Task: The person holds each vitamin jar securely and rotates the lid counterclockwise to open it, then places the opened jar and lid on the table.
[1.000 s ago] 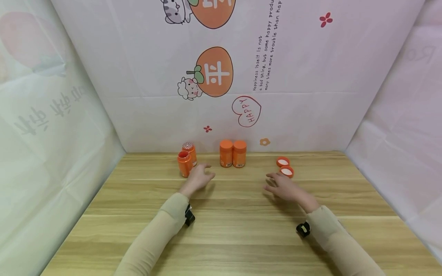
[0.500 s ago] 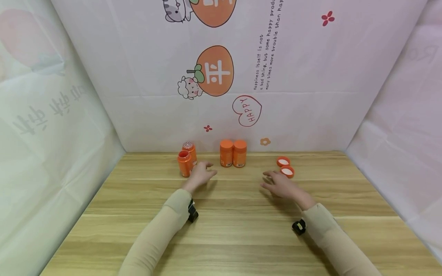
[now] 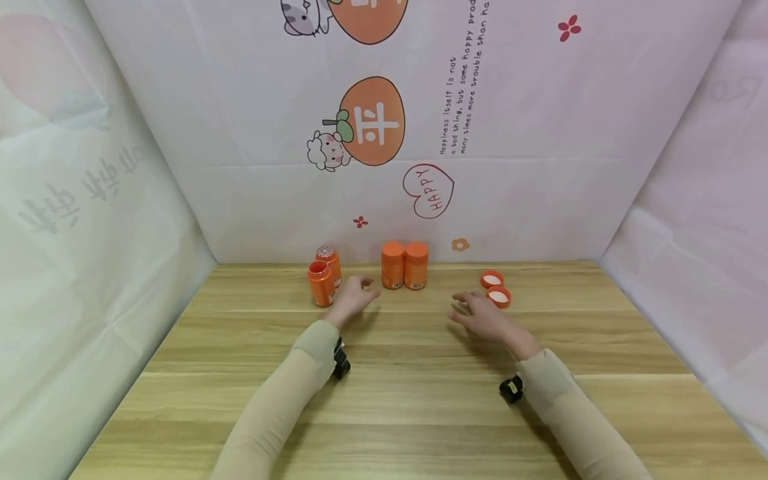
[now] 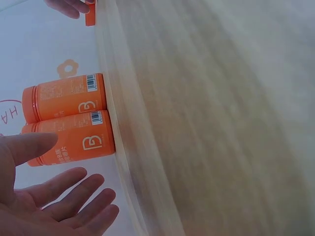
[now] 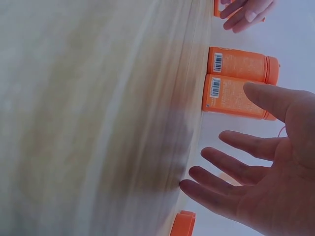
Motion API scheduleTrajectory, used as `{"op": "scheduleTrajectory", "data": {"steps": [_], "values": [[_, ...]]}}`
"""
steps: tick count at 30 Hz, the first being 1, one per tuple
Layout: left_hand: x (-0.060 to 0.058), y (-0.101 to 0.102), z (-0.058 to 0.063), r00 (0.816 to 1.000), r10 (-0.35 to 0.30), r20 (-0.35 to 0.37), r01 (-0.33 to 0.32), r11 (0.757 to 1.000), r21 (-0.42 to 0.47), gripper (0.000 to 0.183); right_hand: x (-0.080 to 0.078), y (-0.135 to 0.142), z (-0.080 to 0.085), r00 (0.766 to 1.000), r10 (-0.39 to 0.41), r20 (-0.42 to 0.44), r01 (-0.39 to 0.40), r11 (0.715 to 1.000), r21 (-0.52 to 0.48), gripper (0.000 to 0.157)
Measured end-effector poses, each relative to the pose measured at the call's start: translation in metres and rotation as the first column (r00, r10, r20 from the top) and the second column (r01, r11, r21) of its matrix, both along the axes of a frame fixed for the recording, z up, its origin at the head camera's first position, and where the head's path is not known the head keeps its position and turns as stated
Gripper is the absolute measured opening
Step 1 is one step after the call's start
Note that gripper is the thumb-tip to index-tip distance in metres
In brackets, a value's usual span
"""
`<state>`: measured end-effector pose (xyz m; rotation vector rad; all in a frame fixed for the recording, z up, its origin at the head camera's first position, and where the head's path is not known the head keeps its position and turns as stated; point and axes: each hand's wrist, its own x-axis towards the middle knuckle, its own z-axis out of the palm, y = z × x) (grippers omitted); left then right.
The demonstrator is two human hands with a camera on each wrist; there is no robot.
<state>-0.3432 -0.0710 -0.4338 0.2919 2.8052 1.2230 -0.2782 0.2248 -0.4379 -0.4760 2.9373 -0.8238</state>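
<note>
At frame centre, 2 capped jars (image 3: 393,270) stand ungripped; left hand (image 3: 353,299) and right hand (image 3: 483,317), empty, fingers parted, have edged nearer them.

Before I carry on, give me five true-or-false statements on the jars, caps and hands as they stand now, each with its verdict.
1. Two capped jars stand upright side by side. True.
2. The left hand grips a capped jar. False: the left hand holds nothing.
3. Two loose caps lie with their white insides facing up. True.
4. The two uncapped jars lie on their sides. False: both uncapped jars stand upright.
5. The right hand is nearer the loose caps than the uncapped jars. True.
</note>
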Motion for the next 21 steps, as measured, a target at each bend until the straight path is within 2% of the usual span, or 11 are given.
{"op": "scheduleTrajectory", "data": {"steps": [8, 21], "values": [[-0.007, 0.007, 0.0, 0.999, 0.039, 0.03, -0.041, 0.998, 0.053, 0.049, -0.002, -0.003, 0.001, 1.0, 0.0, -0.005, 0.0, 1.0, -0.013, 0.057], [-0.019, 0.014, -0.001, 0.994, 0.079, 0.076, -0.085, 0.993, 0.077, 0.054, -0.008, -0.007, 0.0, 1.0, 0.012, -0.011, -0.013, 1.0, -0.028, 0.054]]}}
